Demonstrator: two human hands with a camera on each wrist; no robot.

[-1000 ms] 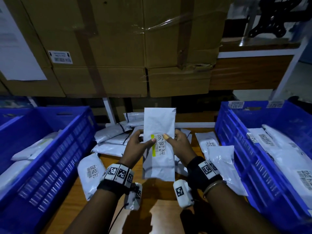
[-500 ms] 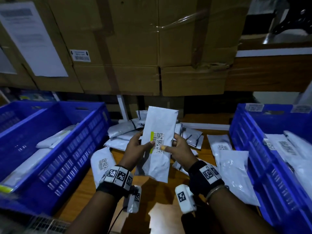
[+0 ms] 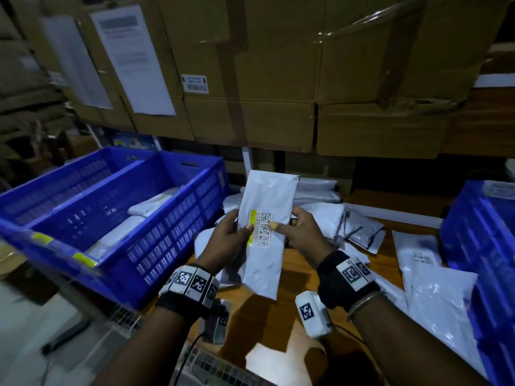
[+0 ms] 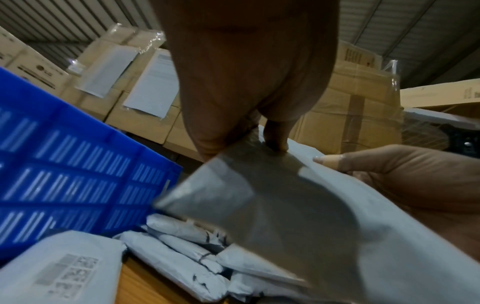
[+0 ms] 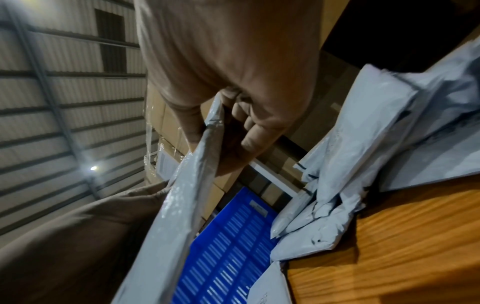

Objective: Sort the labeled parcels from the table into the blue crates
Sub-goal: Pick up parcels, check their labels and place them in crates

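From the head view, a grey parcel (image 3: pixel 264 232) stood upright in the air above the wooden desk (image 3: pixel 278 316), its barcode label with a yellow strip facing the camera. The left hand (image 3: pixel 227 240) gripped its left edge, thumb pressed on the front beside the yellow strip and the other fingers curled behind. The right hand (image 3: pixel 302 236) gripped the right edge the same way, thumb tip at the label's right side. To the left stood a blue crate (image 3: pixel 167 246) holding several pale parcels; another blue crate (image 3: pixel 479 240) stood at the right edge. A loose pile of parcels (image 3: pixel 356 227) lay on the desk behind the hands.

In the left wrist view, the left hand's fingers (image 4: pixel 276 137) were closed on the held parcel (image 4: pixel 298 205), one fingertip pressing its back; the right hand's thumb (image 4: pixel 363 162) lay along its far edge.

In the right wrist view, the right hand's fingers (image 5: pixel 254 131) were curled behind the parcel (image 5: pixel 182 205), pinching its edge.
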